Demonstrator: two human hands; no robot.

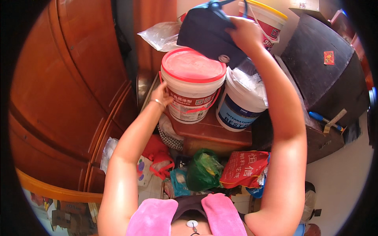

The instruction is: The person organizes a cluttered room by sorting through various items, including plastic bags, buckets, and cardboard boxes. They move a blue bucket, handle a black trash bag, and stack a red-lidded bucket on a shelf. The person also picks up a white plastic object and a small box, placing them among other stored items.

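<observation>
Nearest you, a green bag (202, 173) lies before the wooden chest (208, 133); on that stands the white bucket (193, 87), its red lid (189, 65) still on; your left hand (160, 95) is against its left side, though I cannot tell if it grips; beyond, your right hand (245, 34) grasps the dark blue bag (206, 35) over the lid's far side; the bag is picked up, seemingly not yet set down.
</observation>
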